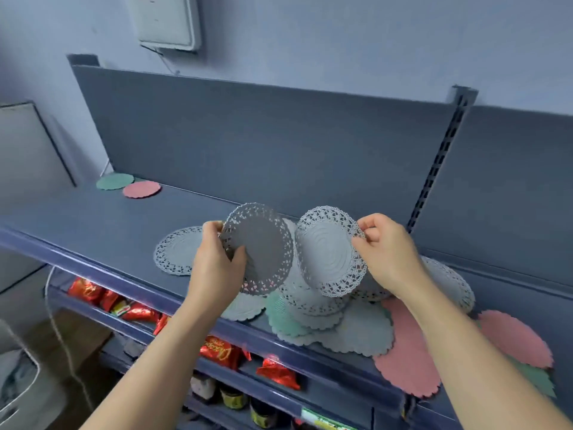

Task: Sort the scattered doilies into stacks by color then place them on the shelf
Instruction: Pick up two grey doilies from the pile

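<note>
Gripping upright grey doilies (263,249), left hand (217,262), right hand (387,249) pinching tilted lace doily (328,249)

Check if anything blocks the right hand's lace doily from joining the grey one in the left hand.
Nothing visible does. The right hand pinches its lace doily right beside the grey doily that the left hand grips, both raised above the scattered pile on the shelf.
</note>
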